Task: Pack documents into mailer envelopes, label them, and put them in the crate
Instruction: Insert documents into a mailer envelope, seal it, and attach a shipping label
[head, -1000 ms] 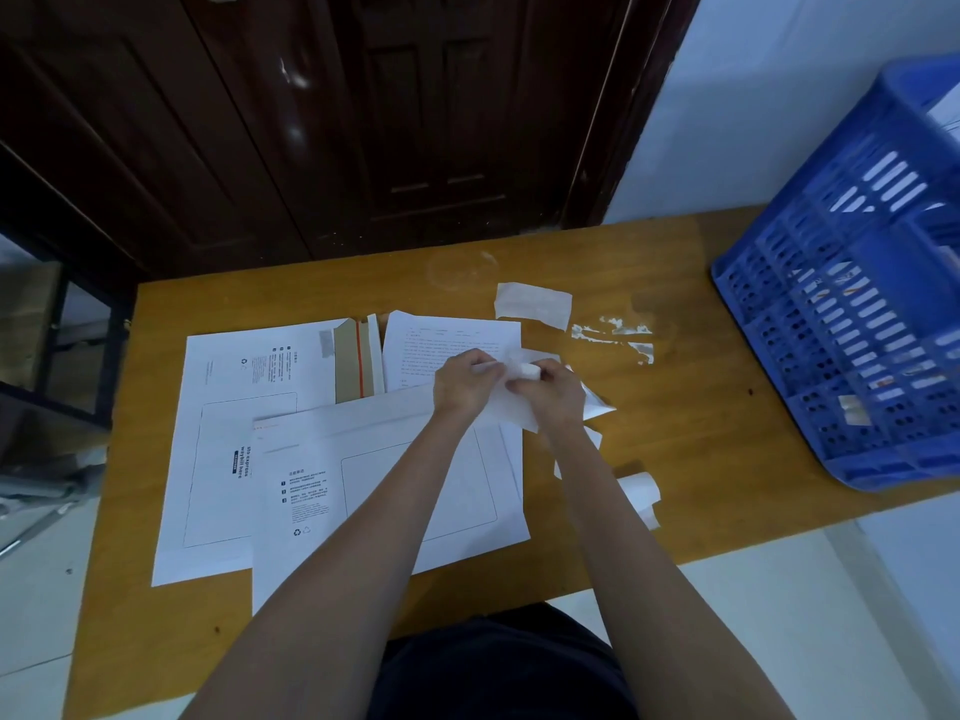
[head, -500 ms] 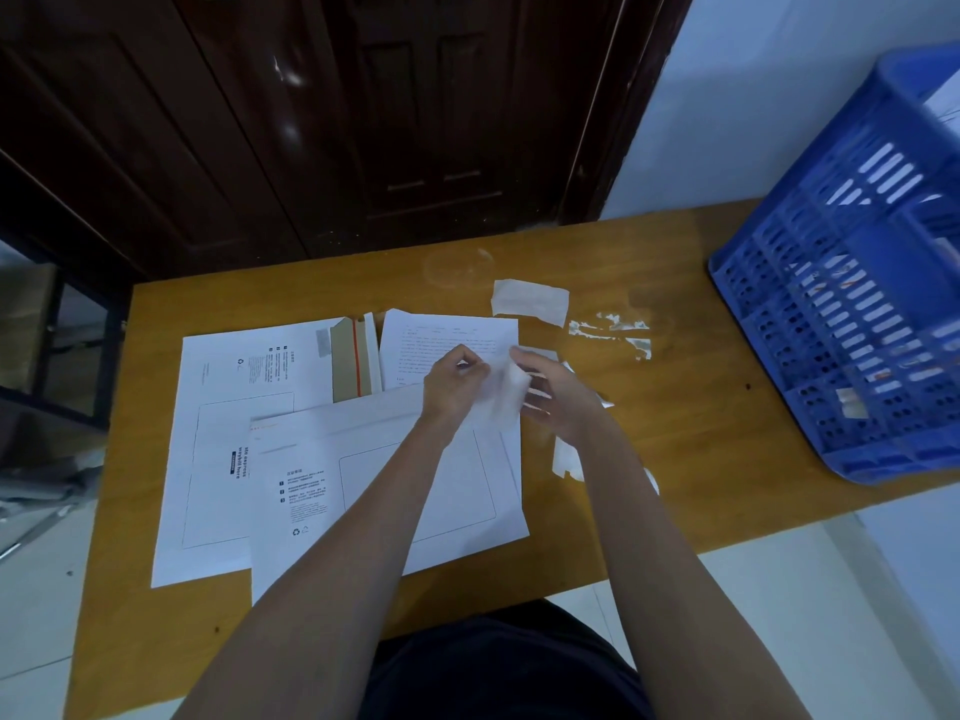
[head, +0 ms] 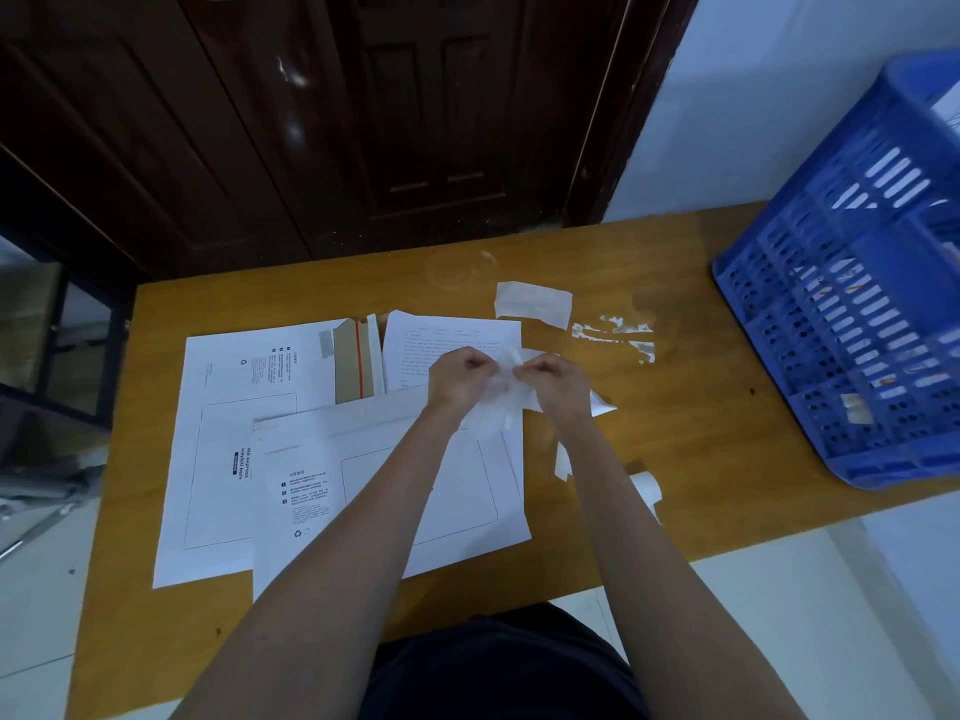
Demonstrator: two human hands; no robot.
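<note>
Label [head: 501, 394], a thin whitish sheet, is pinched at its top between left hand [head: 457, 376] and right hand [head: 553, 381], both closed on it, hanging over the near mailer's [head: 363, 485] far right corner, its waybill box lying nearer the left hand.
</note>
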